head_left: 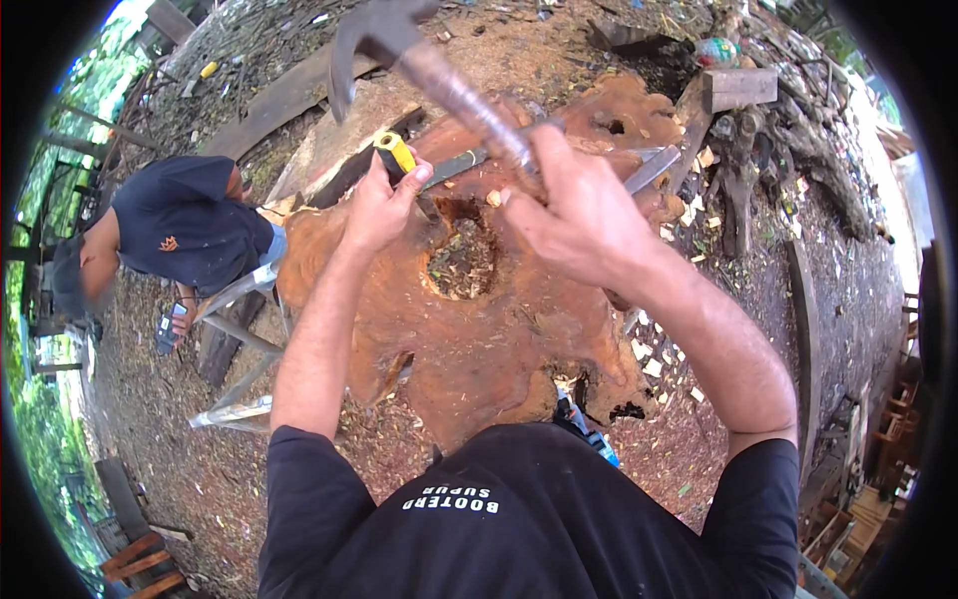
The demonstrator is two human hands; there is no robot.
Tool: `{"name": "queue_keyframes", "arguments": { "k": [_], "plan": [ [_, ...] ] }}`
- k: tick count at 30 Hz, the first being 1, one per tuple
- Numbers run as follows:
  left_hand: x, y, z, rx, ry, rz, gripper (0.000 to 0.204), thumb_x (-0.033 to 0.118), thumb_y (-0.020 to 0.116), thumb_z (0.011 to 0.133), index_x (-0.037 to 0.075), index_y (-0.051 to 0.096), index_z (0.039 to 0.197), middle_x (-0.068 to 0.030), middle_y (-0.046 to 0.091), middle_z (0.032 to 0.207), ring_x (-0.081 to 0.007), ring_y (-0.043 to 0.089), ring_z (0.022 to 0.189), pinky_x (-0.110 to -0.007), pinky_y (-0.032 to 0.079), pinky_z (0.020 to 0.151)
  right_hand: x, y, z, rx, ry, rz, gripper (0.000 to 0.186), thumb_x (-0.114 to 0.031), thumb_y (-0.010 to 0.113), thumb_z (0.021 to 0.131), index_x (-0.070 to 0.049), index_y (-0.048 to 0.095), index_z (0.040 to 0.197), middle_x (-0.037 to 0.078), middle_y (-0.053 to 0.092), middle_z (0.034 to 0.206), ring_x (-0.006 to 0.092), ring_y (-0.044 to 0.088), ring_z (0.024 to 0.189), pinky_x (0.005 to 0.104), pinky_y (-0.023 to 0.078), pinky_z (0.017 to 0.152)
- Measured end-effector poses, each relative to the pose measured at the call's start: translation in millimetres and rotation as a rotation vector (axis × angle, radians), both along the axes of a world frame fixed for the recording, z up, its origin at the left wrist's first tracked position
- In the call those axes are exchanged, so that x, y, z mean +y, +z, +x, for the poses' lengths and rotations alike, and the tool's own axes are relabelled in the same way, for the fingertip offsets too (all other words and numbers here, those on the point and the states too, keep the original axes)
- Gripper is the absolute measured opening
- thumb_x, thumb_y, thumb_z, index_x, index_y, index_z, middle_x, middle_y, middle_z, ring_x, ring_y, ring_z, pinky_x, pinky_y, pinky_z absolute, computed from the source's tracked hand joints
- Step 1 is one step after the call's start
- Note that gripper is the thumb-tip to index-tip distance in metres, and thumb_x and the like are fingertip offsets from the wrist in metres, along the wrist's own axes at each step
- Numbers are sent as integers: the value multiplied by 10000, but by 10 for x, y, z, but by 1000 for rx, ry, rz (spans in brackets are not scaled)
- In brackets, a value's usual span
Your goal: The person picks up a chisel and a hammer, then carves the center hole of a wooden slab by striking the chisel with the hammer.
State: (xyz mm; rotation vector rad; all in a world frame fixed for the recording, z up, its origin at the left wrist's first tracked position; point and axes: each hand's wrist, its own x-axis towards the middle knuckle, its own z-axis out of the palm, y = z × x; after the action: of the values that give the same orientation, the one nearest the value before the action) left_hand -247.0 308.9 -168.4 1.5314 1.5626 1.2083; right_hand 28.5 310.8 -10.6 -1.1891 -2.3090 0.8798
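L hand (384,205) fingers wrapped round yellow-handled chisel (395,152), butt bare, prob. for striking; R hand (579,205) grips hammer (459,90), raised above slab (439,339).

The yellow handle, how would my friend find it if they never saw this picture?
Find the big brown wood slab with a big hole in it. Up and left of that hole, the left hand grips the yellow handle. Its bright yellow sets it apart from the grey-headed hammer in the right hand.
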Motion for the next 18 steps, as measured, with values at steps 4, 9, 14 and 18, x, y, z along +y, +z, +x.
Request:
{"name": "queue_keyframes", "arguments": {
  "k": [4,9,14,18],
  "plan": [
    [-20,94,94,126,66,11,428,352,700,954,56,547,1224,-62,687,994,-168,641,940,-345,508,877,198,-368,-72,-223,115,99,374,-170,589,842,123,501,1057,315,653,746,495,671,777,550,538,740],
    [-18,-164,-30,-2,35,94,400,328,696,957,59,550,1215,-53,675,970,-167,641,924,-339,513,860,95,56,-109,-237,90,62,390,-177,597,834,130,505,1056,324,654,752,499,670,777,545,541,746],
    [-25,-103,19,11,7,88,359,318,695,957,58,568,1170,-53,682,980,-175,651,940,-337,515,857,-50,-15,-178,-131,69,12,403,-188,603,832,132,510,1061,330,663,795,494,678,819,543,542,780],
    [-57,-70,62,168,85,76,342,325,691,956,62,578,1144,-64,697,991,-197,675,959,-352,520,858,83,-289,-195,-349,104,22,351,-183,583,829,113,529,1008,337,666,820,483,681,851,539,548,807]
  ]
}}
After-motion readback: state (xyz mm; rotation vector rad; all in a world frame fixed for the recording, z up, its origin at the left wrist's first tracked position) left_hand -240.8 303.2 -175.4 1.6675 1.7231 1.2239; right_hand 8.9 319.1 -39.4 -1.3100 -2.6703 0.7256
